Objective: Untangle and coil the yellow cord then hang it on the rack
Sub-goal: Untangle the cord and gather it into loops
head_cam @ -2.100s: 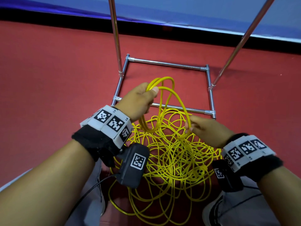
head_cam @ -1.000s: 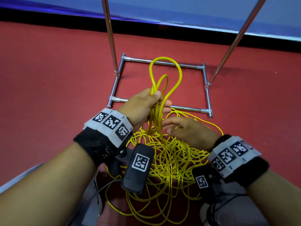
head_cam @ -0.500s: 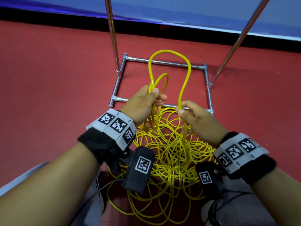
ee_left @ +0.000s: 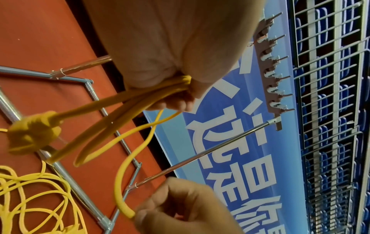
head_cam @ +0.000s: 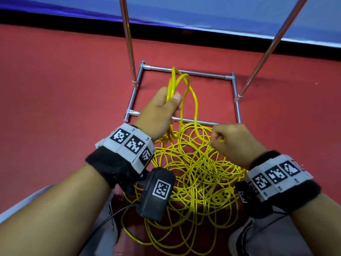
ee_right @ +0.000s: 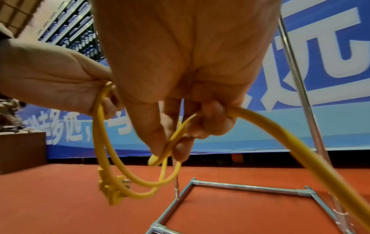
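Roughly early stage: my left hand (head_cam: 158,109) grips few coiled loops of yellow cord (head_cam: 191,174), right hand (head_cam: 234,141) pinches next strand; most still tangled on floor (head_cam: 55,89), rack (head_cam: 234,93) hang pending.

Taking the rack (head_cam: 186,121) base frame as landmark: the loose cord (head_cam: 193,174) heap lies on the floor in front of its near bar, the left hand (head_cam: 156,115) holds gathered loops above that bar, and the right hand (head_cam: 234,143) pinches a strand before its near right corner.
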### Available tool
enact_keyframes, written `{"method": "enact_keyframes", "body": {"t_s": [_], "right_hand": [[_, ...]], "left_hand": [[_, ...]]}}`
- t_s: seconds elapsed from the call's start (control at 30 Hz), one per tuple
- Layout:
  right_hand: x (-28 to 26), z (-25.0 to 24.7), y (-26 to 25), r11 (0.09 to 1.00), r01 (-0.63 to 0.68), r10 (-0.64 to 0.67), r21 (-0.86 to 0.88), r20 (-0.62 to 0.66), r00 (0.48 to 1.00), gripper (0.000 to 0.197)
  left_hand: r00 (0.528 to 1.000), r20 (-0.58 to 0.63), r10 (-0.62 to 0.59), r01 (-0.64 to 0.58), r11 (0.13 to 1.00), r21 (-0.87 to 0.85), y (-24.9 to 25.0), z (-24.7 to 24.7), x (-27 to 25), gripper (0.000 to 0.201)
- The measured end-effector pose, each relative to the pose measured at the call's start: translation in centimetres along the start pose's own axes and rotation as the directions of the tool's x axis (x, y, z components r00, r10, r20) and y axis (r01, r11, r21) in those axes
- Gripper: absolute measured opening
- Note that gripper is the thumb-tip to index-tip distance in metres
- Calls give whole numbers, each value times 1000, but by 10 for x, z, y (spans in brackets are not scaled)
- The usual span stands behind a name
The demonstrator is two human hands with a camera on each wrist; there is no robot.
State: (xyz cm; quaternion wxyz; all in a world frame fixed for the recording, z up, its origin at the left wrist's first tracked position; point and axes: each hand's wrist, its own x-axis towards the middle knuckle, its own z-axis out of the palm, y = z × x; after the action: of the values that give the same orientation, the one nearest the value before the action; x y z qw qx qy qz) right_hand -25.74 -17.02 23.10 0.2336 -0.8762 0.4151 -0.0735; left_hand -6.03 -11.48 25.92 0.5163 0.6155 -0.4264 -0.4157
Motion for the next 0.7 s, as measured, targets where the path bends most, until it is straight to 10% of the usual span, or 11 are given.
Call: {"method": "enact_keyframes", "body": {"t_s": [0.27, 0.43, 0.7], "right_hand": [[0, -8, -32, 912, 308, -296, 270, -87, 951, 21], [2, -14, -29, 854, 212, -157, 474, -153, 976, 14], [1, -9, -4, 861, -141, 65, 489, 170, 983, 9]], "left_hand": [[966, 258, 17, -51, 991, 127, -12, 17, -15, 15], [942, 335, 0, -80, 971, 225, -17, 20, -19, 16], [997, 61, -38, 42, 997, -66, -10, 7, -2, 17]]}}
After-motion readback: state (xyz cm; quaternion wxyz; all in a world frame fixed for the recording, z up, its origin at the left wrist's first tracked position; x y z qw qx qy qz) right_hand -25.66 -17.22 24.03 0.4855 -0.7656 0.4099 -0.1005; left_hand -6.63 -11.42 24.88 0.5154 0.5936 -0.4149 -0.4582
